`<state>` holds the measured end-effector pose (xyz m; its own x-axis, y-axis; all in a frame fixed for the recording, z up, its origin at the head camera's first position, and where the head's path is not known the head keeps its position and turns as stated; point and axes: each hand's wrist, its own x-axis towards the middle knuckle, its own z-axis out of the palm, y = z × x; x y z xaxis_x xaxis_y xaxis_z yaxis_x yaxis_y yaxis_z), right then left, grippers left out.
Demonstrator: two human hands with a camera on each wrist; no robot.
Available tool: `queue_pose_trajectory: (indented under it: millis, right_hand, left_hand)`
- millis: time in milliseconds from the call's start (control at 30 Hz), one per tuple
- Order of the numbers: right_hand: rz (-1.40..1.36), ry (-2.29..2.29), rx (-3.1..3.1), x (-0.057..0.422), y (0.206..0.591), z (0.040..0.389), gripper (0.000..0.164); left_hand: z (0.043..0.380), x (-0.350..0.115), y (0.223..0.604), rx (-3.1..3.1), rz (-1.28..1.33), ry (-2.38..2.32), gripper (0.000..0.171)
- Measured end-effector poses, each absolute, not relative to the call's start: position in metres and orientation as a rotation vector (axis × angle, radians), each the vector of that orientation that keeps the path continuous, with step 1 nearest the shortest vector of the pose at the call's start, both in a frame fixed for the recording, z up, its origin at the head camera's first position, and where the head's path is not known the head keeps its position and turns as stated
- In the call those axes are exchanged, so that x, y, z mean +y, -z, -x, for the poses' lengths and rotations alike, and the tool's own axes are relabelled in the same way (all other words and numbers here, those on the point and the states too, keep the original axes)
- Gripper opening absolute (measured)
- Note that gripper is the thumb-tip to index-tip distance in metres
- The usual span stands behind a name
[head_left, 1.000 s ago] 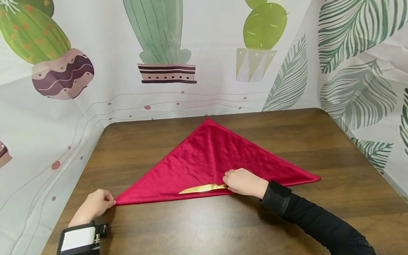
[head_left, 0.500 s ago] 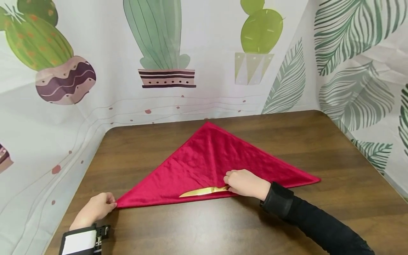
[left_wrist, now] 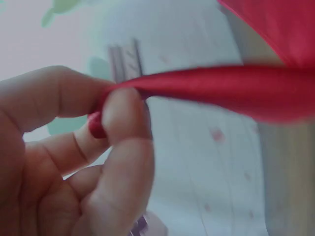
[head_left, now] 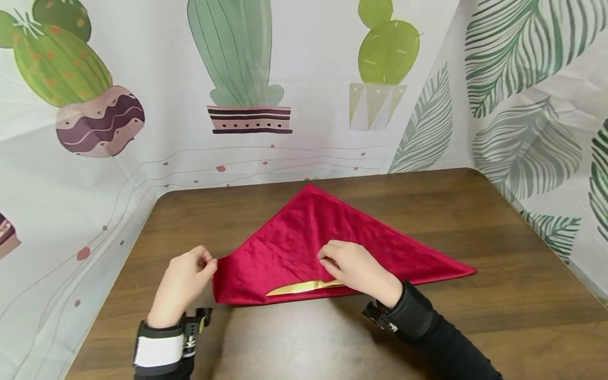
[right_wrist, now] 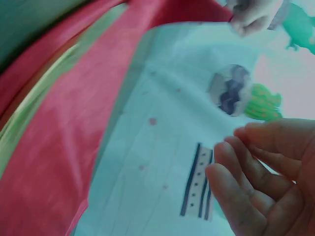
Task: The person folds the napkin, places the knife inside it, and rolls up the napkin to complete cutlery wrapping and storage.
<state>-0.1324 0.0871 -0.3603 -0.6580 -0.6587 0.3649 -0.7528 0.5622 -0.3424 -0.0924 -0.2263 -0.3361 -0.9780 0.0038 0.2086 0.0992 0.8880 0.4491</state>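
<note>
Now left hand (head_left: 181,284) pinches the cloth (head_left: 280,250) by its left corner, freshly lifted off the tabletop (head_left: 499,232); right hand (head_left: 359,268) has let go of the knife (head_left: 300,287), fingers loose, empty, above its handle. Probably a fold-in starting; knife uncovered along the cloth's lower edge, mid-frame. Cloth's top tip near tabletop's upper edge; room at right and lower centre.
</note>
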Motion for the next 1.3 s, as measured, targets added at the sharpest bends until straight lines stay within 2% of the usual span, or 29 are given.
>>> queue_pose_trajectory:
  millis: [200,433,567,867,1067,1300]
  right_hand:
    - [-1.111,-1.072,-2.431,0.064,0.358,0.124,0.005]
    - [-1.065,-1.339,-2.393,0.047,0.363,0.118,0.023]
    - [-1.076,-1.384,-2.368,0.045,0.365,0.118,0.024]
    - [-1.042,-1.313,-2.409,0.056,0.365,0.124,0.015]
    - [-0.964,-1.301,-2.48,0.076,0.365,0.128,0.01]
    - [-0.846,-1.211,-2.626,0.105,0.371,0.127,0.008]
  left_hand:
    - [0.1,-0.176,0.332,-2.695,0.18,0.894,0.01]
    - [0.1,-0.131,0.336,-2.662,0.361,1.104,0.011]
    - [0.099,-0.117,0.338,-2.653,0.456,1.178,0.012]
    - [0.098,-0.111,0.338,-2.694,0.581,1.258,0.009]
    - [0.098,-0.122,0.341,-2.77,0.577,0.984,0.01]
    - [0.098,-0.129,0.364,-3.001,0.64,0.673,0.013]
